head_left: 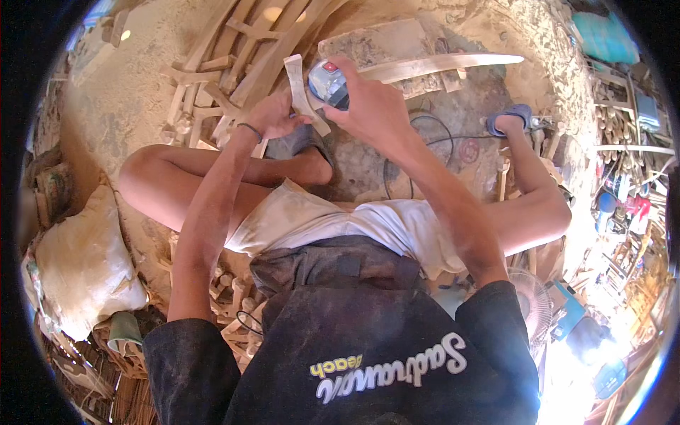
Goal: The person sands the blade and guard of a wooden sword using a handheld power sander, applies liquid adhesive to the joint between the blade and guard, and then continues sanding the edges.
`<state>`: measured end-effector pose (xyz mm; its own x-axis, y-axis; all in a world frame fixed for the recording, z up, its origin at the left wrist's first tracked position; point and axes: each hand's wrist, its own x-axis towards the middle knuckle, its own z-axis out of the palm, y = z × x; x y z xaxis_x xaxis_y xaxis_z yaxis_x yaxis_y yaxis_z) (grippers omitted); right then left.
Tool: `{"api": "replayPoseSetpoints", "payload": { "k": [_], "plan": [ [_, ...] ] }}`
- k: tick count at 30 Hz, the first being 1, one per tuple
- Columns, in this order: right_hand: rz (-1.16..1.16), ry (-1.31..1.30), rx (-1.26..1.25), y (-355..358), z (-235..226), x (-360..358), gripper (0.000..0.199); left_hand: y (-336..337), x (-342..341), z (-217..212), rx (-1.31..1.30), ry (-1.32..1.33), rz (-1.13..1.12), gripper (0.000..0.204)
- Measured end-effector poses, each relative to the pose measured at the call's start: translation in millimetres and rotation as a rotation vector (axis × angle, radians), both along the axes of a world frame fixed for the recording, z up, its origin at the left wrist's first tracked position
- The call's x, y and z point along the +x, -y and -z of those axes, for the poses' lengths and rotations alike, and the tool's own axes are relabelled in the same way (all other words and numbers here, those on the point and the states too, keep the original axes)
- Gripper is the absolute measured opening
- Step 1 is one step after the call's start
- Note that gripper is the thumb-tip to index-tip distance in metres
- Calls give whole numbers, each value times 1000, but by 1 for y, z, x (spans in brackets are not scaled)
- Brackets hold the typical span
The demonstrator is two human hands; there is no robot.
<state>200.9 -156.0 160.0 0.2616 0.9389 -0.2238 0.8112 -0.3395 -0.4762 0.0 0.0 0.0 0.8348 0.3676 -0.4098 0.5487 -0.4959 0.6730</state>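
Observation:
My left hand (273,117) is closed around the lower part of a short, curved piece of pale wood (295,76), which stands at a slant over my left foot. My right hand (372,106) grips a blue-grey electric sander (328,83) with a red switch on top. The sander is right beside the wood; I cannot tell whether its face touches it. Behind my right hand, a long, curved wooden piece (453,66) lies across a worn slab. My fingertips on the far side of the sander are hidden.
At the far left, a stack of jointed wooden frames (241,42) rests on dusty ground. A dark cable (411,185) loops between my legs. A sandal (510,117) is on my right foot. A stuffed sack (88,262) lies left; a fan (530,304) stands behind my right side.

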Motion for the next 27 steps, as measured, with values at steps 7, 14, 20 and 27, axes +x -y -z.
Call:
{"api": "replayPoseSetpoints", "payload": {
  "k": [7, 14, 20, 27],
  "plan": [
    [-34, -3, 68, -1, -2, -4, 76, 4, 5, -23, 40, -109, 5, 71],
    [-23, -1, 29, 2, -5, -1, 76, 12, 9, -41, 60, -79, -27, 68],
    [43, 36, -74, 11, -4, 22, 78, 9, 2, -25, 77, -72, -16, 67],
    [146, 87, -37, 39, 15, 80, 77, 15, 15, -50, 45, -173, -20, 51]
  ]
}}
